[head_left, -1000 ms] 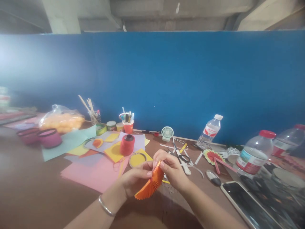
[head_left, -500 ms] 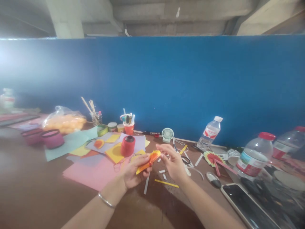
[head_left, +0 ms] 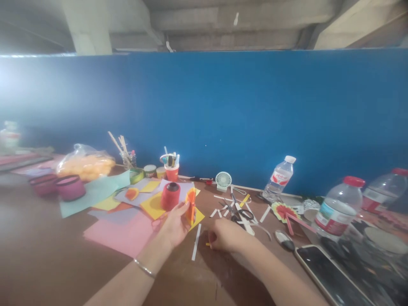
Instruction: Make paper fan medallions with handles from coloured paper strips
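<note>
My left hand (head_left: pixel 177 225) is closed around a small pleated paper fan (head_left: pixel 191 204) in orange and yellow, held upright above the table. My right hand (head_left: pixel 228 236) is down at the tabletop, its fingers curled in a pinch over a narrow yellow paper strip (head_left: pixel 208 244). Only one end of the strip shows; the hand covers the rest. Between the hands lies a white paper strip (head_left: pixel 196 242). Beyond my right hand are black-handled scissors (head_left: pixel 245 215) among several white paper scraps. A red thread spool (head_left: pixel 171 196) stands just past my left hand.
Coloured paper sheets (head_left: pixel 117 231) spread out at left, near a bag of orange items (head_left: pixel 86 163). A small fan (head_left: pixel 223 181) and a cup of tools (head_left: pixel 172 172) stand at the back. Water bottles (head_left: pixel 339 206), a spoon (head_left: pixel 284 241) and a phone (head_left: pixel 331 272) occupy the right.
My right hand has left the pleated paper fan and dropped to the table, onto the yellow strip. My left hand has moved left and turned the fan upright.
</note>
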{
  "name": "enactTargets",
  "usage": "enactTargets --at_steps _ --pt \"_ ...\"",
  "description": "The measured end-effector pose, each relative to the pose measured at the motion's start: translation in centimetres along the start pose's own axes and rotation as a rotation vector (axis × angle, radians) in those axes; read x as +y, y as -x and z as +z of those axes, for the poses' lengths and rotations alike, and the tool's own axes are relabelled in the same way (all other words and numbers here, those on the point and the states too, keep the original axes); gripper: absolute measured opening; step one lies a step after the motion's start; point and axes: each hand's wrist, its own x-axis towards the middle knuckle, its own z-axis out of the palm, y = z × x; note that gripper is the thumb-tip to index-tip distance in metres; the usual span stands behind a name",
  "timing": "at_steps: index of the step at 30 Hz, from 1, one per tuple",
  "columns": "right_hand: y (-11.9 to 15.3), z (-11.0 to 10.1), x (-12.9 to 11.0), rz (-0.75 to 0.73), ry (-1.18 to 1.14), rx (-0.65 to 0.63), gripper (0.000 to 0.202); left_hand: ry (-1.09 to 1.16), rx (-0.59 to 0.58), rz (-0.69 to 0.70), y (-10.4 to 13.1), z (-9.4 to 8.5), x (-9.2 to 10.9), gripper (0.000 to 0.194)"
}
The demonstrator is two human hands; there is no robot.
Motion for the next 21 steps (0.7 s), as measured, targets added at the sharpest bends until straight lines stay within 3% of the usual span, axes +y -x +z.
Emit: enactTargets --at_steps 6,11,16,18,21 --pt "-0.5 1.0 0.1 -0.004 0.053 0.043 0.013 -0.072 -0.069 0.008 0.4 0.2 -0.1 0.011" --pt "-1.1 2.2 -0.1 -0.003 0.105 0.123 0.011 -0.235 -0.078 0.118 0.7 0.6 -0.5 0.019" --pt "-1.4 1.6 0.1 -0.025 0.044 0.223 0.015 -0.341 -0.073 0.203 0.8 0.8 -0.7 0.027" --pt "-1.3 1.0 0.4 -0.031 -0.040 0.307 0.018 -0.375 -0.057 0.239 0.7 0.7 -0.7 0.033" --pt "-1.1 0.4 0.9 -0.040 -0.225 0.531 0.016 -0.438 -0.055 0.261 0.6 0.5 -0.6 0.038"
